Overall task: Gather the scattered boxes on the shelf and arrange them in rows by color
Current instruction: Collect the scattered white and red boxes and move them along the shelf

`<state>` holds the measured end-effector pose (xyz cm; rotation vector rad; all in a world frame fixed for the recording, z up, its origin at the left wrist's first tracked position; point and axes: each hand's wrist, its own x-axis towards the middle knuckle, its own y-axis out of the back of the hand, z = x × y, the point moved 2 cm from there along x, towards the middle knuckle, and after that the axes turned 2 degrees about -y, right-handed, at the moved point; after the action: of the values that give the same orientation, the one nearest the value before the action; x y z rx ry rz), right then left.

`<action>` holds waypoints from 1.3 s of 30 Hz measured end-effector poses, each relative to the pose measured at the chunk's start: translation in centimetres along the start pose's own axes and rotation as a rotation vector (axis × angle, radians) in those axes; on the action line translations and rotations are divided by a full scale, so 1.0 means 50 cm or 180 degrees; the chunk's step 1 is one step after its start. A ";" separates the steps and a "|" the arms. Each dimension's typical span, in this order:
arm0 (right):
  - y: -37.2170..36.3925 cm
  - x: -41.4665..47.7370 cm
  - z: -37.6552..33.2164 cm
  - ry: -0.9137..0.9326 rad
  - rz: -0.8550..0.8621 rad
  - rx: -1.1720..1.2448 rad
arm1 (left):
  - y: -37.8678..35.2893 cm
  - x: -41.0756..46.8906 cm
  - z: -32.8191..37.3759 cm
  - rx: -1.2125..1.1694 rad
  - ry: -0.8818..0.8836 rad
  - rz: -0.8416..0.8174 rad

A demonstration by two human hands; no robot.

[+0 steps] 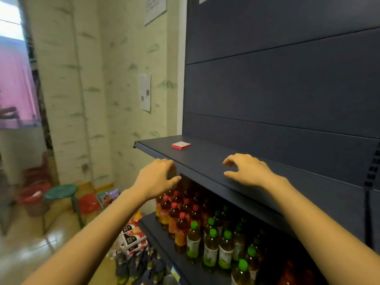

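Note:
One small red and white box (181,145) lies flat near the left end of the dark shelf (267,171). No other box shows in this view. My left hand (159,175) hovers at the shelf's front edge, just below and in front of the box, fingers loosely curled and holding nothing. My right hand (245,169) hangs above the shelf surface to the right of the box, fingers spread and bent, also without anything in it. Both hands are apart from the box.
Below the shelf stand several bottles, red-capped (178,214) at the left and green-capped (211,243) to their right. A dark back panel (287,89) rises behind. A green stool (61,192) and packaged goods (133,237) sit on the floor at the left.

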<state>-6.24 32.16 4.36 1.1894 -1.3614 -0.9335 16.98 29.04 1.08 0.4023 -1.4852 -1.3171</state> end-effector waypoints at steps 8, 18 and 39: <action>-0.104 0.279 -0.055 -0.0008 -0.0171 0.0101 | -0.079 0.149 -0.186 -0.0109 0.0105 0.0094; -0.167 0.594 -0.050 -0.0372 -0.0237 0.0004 | -0.179 0.378 -0.357 -0.0421 -0.0064 -0.0275; -0.217 0.719 -0.027 -0.1458 -0.0165 0.0042 | -0.373 0.702 -0.473 -0.1185 -0.1501 -0.1487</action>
<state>-1.53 -5.00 1.62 1.0616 -1.7021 -1.2901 16.56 -17.09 -2.46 0.2043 -1.5242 -2.1326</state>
